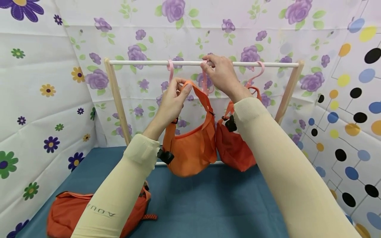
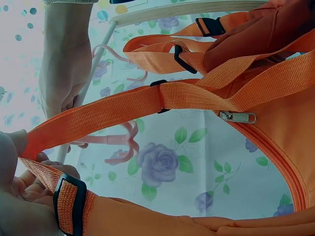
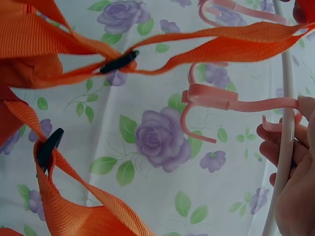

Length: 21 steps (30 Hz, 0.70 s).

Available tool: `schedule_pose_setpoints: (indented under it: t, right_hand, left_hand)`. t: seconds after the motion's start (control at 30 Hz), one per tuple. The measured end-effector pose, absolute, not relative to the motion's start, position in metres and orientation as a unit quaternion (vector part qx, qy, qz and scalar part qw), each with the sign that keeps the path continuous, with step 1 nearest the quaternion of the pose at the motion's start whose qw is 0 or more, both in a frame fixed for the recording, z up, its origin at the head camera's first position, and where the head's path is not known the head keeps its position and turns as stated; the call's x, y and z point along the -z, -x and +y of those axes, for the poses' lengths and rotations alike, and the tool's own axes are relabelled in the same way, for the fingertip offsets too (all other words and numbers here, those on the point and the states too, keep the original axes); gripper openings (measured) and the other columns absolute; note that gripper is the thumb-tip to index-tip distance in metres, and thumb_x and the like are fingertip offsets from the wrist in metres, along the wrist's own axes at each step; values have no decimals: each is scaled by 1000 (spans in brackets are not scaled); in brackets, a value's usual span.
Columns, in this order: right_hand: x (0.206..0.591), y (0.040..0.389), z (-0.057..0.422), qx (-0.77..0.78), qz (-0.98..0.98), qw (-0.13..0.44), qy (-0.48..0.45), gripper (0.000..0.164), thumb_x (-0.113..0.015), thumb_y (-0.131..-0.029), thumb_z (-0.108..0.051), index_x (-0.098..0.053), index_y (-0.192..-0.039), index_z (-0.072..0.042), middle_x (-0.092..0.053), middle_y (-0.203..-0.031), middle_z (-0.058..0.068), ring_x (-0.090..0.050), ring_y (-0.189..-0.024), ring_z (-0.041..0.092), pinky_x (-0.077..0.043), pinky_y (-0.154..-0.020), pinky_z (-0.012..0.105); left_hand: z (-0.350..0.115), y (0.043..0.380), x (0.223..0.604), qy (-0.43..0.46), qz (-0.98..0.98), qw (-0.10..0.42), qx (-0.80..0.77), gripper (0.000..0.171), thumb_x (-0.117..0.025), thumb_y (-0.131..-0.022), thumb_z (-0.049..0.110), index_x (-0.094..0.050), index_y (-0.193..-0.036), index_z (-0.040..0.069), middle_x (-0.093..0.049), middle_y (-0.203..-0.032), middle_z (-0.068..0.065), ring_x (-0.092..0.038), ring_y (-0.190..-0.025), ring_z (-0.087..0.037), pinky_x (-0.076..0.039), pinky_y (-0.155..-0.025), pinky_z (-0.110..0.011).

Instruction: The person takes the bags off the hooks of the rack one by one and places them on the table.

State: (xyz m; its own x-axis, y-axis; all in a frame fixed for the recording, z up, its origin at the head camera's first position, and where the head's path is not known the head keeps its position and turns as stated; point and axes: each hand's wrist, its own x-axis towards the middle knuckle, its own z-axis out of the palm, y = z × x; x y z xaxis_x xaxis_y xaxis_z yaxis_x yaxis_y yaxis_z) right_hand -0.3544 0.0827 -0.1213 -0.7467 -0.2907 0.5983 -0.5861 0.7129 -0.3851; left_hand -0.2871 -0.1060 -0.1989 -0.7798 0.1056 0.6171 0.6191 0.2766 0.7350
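My left hand (image 1: 168, 107) pinches the strap (image 2: 98, 120) of an orange shoulder bag (image 1: 190, 153), which hangs below it in front of a rack. At the white rod (image 1: 140, 62), my right hand (image 1: 221, 74) grips the top of a pink hook (image 3: 211, 96) between thumb and fingers. In the right wrist view the hook's lower prongs carry nothing, and the strap runs beside them. A darker red-orange bag (image 1: 235, 148) hangs to the right from another pink hook (image 1: 259, 71), partly covered by my right arm.
A third pink hook (image 1: 170, 67) is on the rod, left of my right hand. Wooden posts (image 1: 117, 99) support the rod. A red-orange bag (image 1: 69, 215) lies on the blue cloth (image 1: 190, 201) at front left, partly behind my left sleeve. Patterned sheets (image 1: 336, 99) surround the table.
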Motion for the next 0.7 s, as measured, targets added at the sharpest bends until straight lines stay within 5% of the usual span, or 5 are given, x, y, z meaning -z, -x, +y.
schedule_pose_setpoints:
  t: [0.27,0.7]
  right_hand:
    - [122,356,85,-260,-893,258,-261,49,-47,-112,-37,-52,-154,-13,-61,-147,8,-45,-143,28,-19,-123,36]
    - [123,354,86,-303,-888,239,-251,54,-46,-111,-43,-45,-159,-17,-63,-145,4,-41,-145,25,-16,-123,35]
  left_hand:
    - [-113,285,203,237,-772,236,541,36,-55,-109,40,-56,-129,10,-51,-93,-2,-43,-59,-13,-40,-57,-27]
    - [-118,280,208,227,-784,244,524,37,-54,-109,41,-56,-131,11,-53,-93,-2,-48,-64,-16,-42,-60,-28]
